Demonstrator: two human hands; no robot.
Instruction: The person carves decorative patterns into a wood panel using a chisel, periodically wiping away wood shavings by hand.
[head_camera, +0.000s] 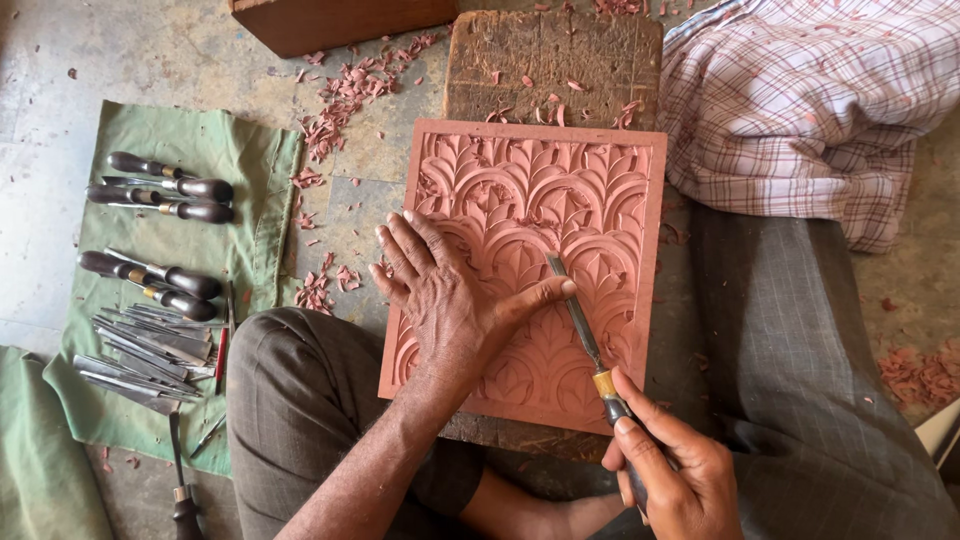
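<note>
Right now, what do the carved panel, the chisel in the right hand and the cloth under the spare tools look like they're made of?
Carved panel: likely reddish wood, matte and unfinished; matching shavings lie nearby. Chisel: dull grey metal blade, brass-coloured collar, dark handle, possibly wood. Cloth: green woven fabric, creased and folded at its edges.

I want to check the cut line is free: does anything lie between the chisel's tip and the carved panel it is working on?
Nothing visible does. The steel chisel with a brass ferrule, gripped by the right hand, rests its tip directly on the reddish carved wooden panel. The left hand lies flat on the panel, its thumb against the blade's side, not under the tip.
</note>
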